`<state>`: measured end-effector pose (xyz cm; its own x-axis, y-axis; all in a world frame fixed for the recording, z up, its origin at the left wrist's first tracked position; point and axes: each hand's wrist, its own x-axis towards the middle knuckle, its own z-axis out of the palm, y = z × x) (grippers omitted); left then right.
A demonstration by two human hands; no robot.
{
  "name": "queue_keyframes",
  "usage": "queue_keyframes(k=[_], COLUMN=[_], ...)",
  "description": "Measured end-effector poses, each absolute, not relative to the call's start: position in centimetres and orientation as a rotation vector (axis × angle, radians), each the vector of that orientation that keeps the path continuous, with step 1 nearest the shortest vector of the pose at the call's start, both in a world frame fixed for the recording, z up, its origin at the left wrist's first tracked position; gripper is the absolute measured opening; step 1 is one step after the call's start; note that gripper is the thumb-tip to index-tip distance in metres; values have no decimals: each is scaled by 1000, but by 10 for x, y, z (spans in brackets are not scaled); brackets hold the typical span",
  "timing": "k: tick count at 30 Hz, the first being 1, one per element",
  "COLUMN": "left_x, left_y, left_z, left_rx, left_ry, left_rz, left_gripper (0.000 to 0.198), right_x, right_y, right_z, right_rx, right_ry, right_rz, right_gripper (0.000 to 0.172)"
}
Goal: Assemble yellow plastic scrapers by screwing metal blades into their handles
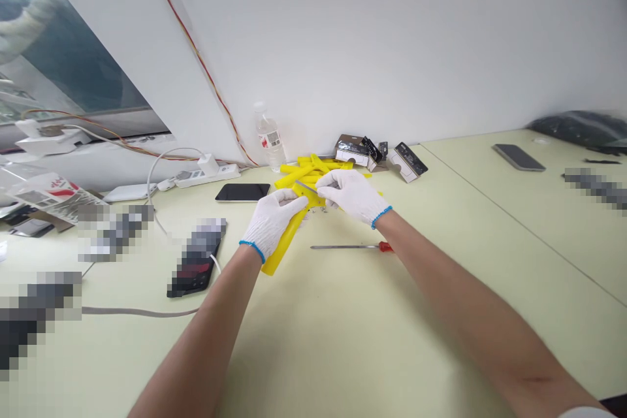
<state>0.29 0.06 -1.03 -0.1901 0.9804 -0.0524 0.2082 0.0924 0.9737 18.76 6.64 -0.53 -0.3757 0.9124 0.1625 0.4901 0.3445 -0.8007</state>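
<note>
My left hand (275,217), in a white knit glove with a blue cuff, is closed around a yellow plastic piece (283,249). Its long flat handle slants down toward me below the hand. My right hand (353,194), gloved alike, pinches a thin grey metal strip (307,187) at one end. The strip lies over or against the head of the yellow piece; whether they touch is unclear. Small metal bits (323,209) lie on the table under the hands. Nearer to me rests a screwdriver (350,247) with a red handle, partly hidden by my right forearm.
More yellow plastic pieces (308,173) are heaped behind my hands. Beside them stand a water bottle (270,137) and small open boxes (409,162). Phones (242,192) lie left and right (518,157). A power strip (206,174) with cables runs along the wall.
</note>
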Motion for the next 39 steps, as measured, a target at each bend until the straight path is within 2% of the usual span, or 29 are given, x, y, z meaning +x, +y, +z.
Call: queue_keyframes(k=[4,11,16,26,39], left_x=[8,12,13,15,8], left_y=[1,1,0,-10,9], left_z=[-11,-8,-5,-2,-4], left_rx=[1226,1257,1281,1340,1361], left_ry=[1529,1503,1490,1486,1508], left_rz=[1123,1120,1109,1124,1130], left_gripper=[31,30,29,31,28], right_x=[184,178,177,176,174], right_y=[71,66,65,63,56], right_z=[-17,-15,-15,-12,-2], right_rx=[-1173,-1069,-1098,-1134,-1205], right_ry=[-2000,-1947,-1952,-2092,-2030], right_rz=[744,891,913,667,757], right_gripper=[14,12,19,19,20])
